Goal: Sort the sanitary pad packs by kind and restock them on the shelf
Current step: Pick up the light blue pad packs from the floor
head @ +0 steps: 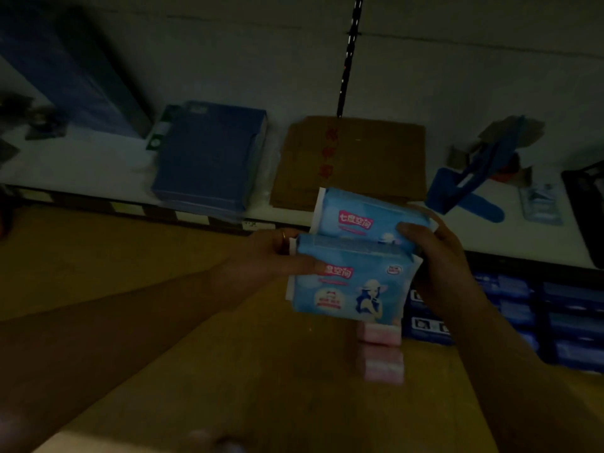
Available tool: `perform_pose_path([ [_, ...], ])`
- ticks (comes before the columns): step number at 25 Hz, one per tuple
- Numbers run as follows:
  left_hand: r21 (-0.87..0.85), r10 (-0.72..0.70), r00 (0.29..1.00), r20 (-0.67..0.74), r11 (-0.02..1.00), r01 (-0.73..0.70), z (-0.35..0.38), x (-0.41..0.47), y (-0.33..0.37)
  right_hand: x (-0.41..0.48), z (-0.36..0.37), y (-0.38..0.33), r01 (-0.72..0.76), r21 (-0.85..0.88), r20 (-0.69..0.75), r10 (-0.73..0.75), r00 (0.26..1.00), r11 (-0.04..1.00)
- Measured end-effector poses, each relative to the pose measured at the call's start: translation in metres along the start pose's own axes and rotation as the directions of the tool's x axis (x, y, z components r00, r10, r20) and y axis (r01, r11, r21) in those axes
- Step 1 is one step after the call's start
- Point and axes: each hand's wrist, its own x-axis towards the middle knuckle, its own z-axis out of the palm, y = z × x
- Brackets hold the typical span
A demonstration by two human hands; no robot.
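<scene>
Mid-sort imo: left hand (261, 256) + right hand (438, 256) each have a grip closed round the light-blue packs (349, 289), held just below the shelf (98, 165) edge, not shelved yet; pink packs (380, 354) and dark-blue packs (510, 295) already grouped below.

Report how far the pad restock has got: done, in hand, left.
Done, apparently: dark blue packs sit in rows under the white shelf at right. In hand: the left hand grips the lower light blue pack, the right hand the matching upper light blue pack, neither shelved. Left: at least the pink packs lying below them on the brown surface.
</scene>
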Motion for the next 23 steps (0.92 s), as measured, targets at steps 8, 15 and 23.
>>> perform_pose_path([
  [8, 0.101, -0.025, 0.999, -0.037, 0.994, 0.028, 0.035, -0.129, 0.187, -0.102, 0.081, -0.188, -0.007, -0.06, 0.016, 0.008, 1.0, 0.998],
  [15, 0.199, 0.065, 0.998, -0.013, 0.978, -0.061, 0.053, -0.24, 0.338, -0.175, 0.15, -0.343, 0.13, -0.135, 0.049, -0.125, 0.991, 0.982],
  [23, 0.274, 0.28, 0.955, 0.098, 0.915, -0.296, 0.056, -0.33, 0.479, -0.248, 0.221, -0.478, 0.367, -0.148, 0.161, -0.344, 0.925, 0.918],
])
